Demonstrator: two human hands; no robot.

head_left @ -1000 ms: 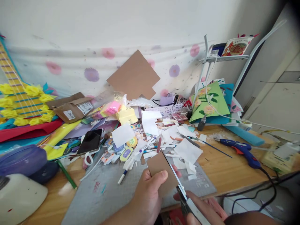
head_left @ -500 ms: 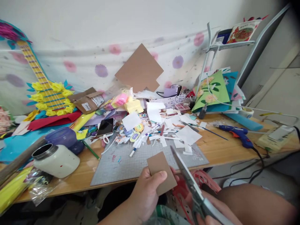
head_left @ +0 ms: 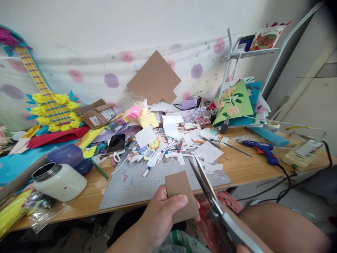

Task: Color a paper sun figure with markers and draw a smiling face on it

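My left hand pinches a small brown cardboard rectangle between thumb and fingers, holding it up in front of the table edge. My right hand grips a pair of scissors at the bottom right. Their blades are slightly parted and point up and away, just right of the cardboard and not touching it. Most of my right hand is hidden behind the scissor handles.
A grey cutting mat lies on the wooden table, with paper scraps and pens behind it. A white jar stands left, a phone behind, a blue glue gun right. Brown card leans on the wall.
The scissors have come off the cardboard's right edge and now sit beside it with blades parted. The view has pulled back from the table, so hands and card sit nearer its front edge.
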